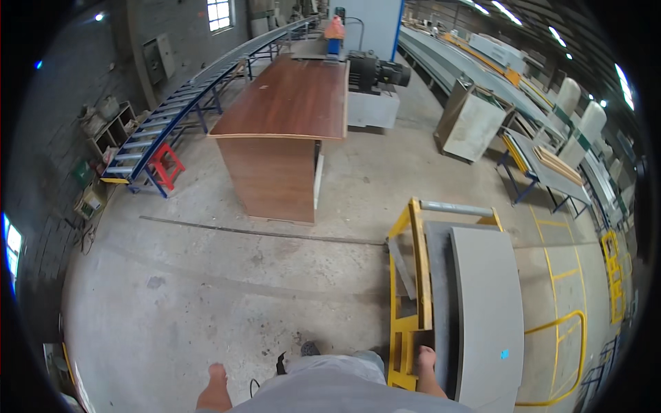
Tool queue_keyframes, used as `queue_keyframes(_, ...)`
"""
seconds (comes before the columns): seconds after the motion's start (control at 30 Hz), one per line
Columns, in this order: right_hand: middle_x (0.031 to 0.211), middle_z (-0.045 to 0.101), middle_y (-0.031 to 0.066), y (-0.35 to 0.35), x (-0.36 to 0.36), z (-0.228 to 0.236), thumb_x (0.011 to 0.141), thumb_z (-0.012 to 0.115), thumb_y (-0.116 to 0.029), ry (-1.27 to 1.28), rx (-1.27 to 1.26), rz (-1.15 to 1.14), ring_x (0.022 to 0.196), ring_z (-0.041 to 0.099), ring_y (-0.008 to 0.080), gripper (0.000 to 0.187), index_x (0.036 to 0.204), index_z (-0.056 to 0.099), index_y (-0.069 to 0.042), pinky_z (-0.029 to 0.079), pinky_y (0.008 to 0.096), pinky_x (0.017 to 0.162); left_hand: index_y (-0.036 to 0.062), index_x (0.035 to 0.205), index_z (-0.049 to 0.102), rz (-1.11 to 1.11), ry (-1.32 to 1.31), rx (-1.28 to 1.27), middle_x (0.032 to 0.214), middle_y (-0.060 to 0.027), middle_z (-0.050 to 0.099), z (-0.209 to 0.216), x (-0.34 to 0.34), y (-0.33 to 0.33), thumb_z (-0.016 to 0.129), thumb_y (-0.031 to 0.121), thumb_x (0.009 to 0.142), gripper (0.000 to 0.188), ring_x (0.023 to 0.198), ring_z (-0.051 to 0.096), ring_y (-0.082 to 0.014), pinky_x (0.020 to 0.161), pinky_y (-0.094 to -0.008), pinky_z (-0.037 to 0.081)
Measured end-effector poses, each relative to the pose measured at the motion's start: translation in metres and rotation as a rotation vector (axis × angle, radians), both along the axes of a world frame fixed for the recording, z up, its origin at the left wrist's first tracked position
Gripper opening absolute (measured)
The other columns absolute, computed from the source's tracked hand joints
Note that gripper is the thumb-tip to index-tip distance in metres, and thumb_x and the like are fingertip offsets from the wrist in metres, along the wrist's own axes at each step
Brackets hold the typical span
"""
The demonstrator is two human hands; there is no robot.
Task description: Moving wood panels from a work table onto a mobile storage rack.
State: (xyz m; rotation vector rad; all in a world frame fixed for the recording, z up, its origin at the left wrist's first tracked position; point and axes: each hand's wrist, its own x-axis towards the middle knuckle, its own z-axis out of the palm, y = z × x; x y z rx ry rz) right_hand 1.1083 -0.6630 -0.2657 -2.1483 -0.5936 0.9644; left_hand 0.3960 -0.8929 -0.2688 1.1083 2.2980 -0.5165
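My left hand (217, 372) hangs low at my side over the bare concrete floor, touching nothing that I can see. Its fingers are turned down and hidden. On the other side, my right hand (427, 356) is close beside the yellow metal frame of a cart (425, 275). Whether it touches the frame cannot be made out, and its fingers are hidden too. A stack of long grey panels (485, 296) lies on the cart, with a small blue sticker (505, 354) on the top one.
Ahead stands a reddish-brown wooden table (289, 96), with a dark motor (375, 71) beyond its right side. A roller conveyor (175, 103) runs along the left, a red stool (165, 165) beside it. A grey cabinet-like box (471, 124) and a yellow rail (582, 344) are to the right.
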Motion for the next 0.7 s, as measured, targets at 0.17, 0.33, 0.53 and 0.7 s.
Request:
queue_keyframes(0.17,0.075,0.069,0.0065,0.078,-0.180,0.049,0.088,0.061,-0.018,0.010,-0.035,0.769,0.068,0.064,0.0161,0.020,0.090,0.071,-0.001,0.050,0.0298,0.063,0.0167,0.094,0.069,0.898,-0.593,0.402,0.089,-0.0065,0.064,-0.003,-0.046,-0.078,0.076,0.030,0.070,0.028,0.082,0.064,-0.0263,0.068,-0.0437,0.053)
queue_keyframes(0.33,0.087,0.073,0.0110,0.134,-0.287,0.061,0.087,0.061,-0.025,-0.094,-0.220,1.174,0.081,0.070,0.0215,0.026,0.097,0.072,-0.004,0.053,0.0321,0.076,0.0135,0.118,0.058,1.504,-0.924,0.584,0.084,-0.0035,0.061,-0.031,-0.014,-0.012,0.055,0.014,0.088,0.030,0.072,0.060,-0.0200,0.052,-0.0384,0.047)
queue_keyframes(0.53,0.085,0.074,0.0067,0.212,-0.347,0.019,0.083,0.063,-0.028,-0.110,-0.416,1.262,0.080,0.070,0.0176,0.028,0.094,0.074,-0.005,0.053,0.0313,0.075,0.0079,0.126,0.057,1.031,-0.949,0.468,0.100,-0.0059,0.067,-0.013,-0.037,0.112,0.061,0.019,0.088,0.040,0.076,0.061,-0.0146,0.061,-0.0326,0.050)
queue_keyframes(0.7,0.080,0.072,0.0105,0.319,-0.447,-0.022,0.078,0.066,-0.019,-0.090,-0.312,1.080,0.073,0.069,0.0196,0.021,0.089,0.073,-0.003,0.053,0.0328,0.069,0.0078,0.122,0.061,0.896,-0.961,0.501,0.095,-0.0039,0.067,-0.037,-0.143,0.124,0.059,0.021,0.090,0.035,0.081,0.061,-0.0125,0.062,-0.0299,0.051)
